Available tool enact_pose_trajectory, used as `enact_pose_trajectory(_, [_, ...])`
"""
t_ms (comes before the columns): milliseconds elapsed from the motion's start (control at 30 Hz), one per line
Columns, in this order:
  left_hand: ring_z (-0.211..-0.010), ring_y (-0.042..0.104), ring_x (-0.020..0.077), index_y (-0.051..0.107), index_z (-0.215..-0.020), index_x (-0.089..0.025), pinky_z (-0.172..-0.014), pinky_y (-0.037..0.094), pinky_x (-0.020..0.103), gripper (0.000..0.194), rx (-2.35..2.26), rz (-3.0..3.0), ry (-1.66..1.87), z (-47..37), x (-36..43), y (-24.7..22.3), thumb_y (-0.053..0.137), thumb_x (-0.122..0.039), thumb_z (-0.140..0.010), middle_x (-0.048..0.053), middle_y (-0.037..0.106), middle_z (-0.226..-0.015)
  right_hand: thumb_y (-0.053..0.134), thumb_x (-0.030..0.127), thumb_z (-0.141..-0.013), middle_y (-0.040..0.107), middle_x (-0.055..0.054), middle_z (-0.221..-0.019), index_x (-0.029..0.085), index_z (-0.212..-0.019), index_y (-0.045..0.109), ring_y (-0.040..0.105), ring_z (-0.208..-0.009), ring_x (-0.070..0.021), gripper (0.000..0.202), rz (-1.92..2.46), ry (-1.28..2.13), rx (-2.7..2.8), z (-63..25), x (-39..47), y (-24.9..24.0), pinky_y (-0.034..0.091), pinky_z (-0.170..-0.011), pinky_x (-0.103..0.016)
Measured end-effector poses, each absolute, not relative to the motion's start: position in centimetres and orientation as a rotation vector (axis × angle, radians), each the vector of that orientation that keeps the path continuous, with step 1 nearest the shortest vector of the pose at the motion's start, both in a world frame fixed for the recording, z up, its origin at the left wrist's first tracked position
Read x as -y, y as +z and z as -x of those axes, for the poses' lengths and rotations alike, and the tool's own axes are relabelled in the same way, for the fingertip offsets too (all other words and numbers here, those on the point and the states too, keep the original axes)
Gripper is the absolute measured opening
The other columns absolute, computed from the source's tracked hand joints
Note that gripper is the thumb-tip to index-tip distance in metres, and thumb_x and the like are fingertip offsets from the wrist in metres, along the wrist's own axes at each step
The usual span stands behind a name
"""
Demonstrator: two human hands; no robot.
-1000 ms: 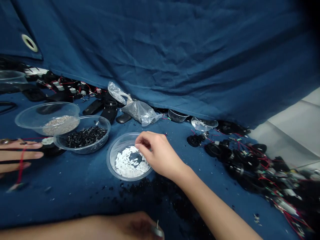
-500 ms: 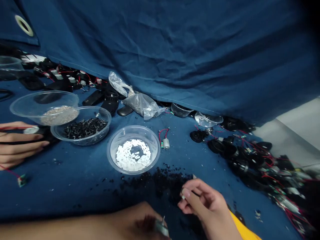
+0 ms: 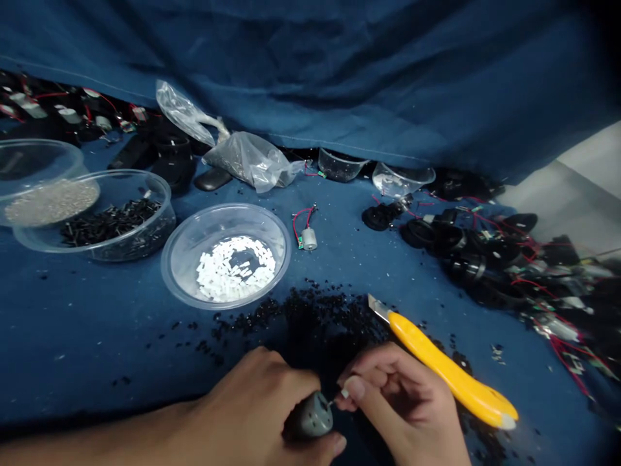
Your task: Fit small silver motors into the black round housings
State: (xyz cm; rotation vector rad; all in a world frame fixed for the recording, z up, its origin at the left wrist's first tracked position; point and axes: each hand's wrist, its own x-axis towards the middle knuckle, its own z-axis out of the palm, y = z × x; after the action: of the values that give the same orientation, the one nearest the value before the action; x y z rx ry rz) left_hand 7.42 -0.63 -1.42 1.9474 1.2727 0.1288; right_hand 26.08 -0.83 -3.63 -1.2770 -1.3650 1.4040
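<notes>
My left hand (image 3: 272, 408) is closed around a small grey cylindrical motor (image 3: 317, 416), its thin shaft pointing right. Beside that shaft, my right hand (image 3: 402, 401) pinches a tiny white piece (image 3: 345, 393) between thumb and fingers. Whether the piece touches the shaft is hard to make out. A yellow utility knife (image 3: 446, 369) lies just past my right hand, blade toward the upper left. Beyond my hands stands a clear plastic bowl (image 3: 169, 272) of small white pieces. Black crumbs (image 3: 315, 310) are scattered on the blue cloth between the bowl and my hands.
A bowl of black bits (image 3: 165, 223) and a bowl of beige bits (image 3: 72, 155) stand at the left. A motor with red wires (image 3: 309, 239) lies beyond the crumbs. Plastic bags (image 3: 247, 158) rest by the blue curtain (image 3: 339, 77). Black housings and wires (image 3: 466, 265) are heaped at the right.
The camera view has shifted right and down. My left hand has brought the motor up near my right hand's white piece. Another person's hand at the left is out of view now.
</notes>
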Motion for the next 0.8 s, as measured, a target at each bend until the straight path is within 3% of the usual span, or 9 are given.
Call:
enact_pose_trajectory(267, [-0.059,0.065,0.0171,0.066,-0.07,-0.017,-0.054,0.037,0.024,0.043,-1.204,-2.066,0.152,-7.32,1.17,-2.0,0.055,-0.054,-0.088,0.002,0.07,-0.065,0.073,0.02,-0.075,0.072,-0.004,-0.061,0.021,-0.068,0.069,0.069,-0.053,-0.0172,0.008,1.304,1.293,1.477,-25.86,0.65,-3.53,0.056,-0.049,-0.021])
enact_pose_trajectory(800, [-0.063,0.07,0.0204,0.067,-0.07,-0.016,-0.055,0.043,0.023,0.037,-1.215,-2.08,0.098,-7.24,0.57,-1.55,0.059,-0.048,-0.087,0.003,0.073,-0.066,0.068,0.014,-0.08,0.074,0.001,-0.067,0.023,-0.076,0.068,0.07,-0.057,-0.0126,0.01,1.217,1.299,1.498,-25.9,1.27,-3.75,0.057,-0.055,-0.016])
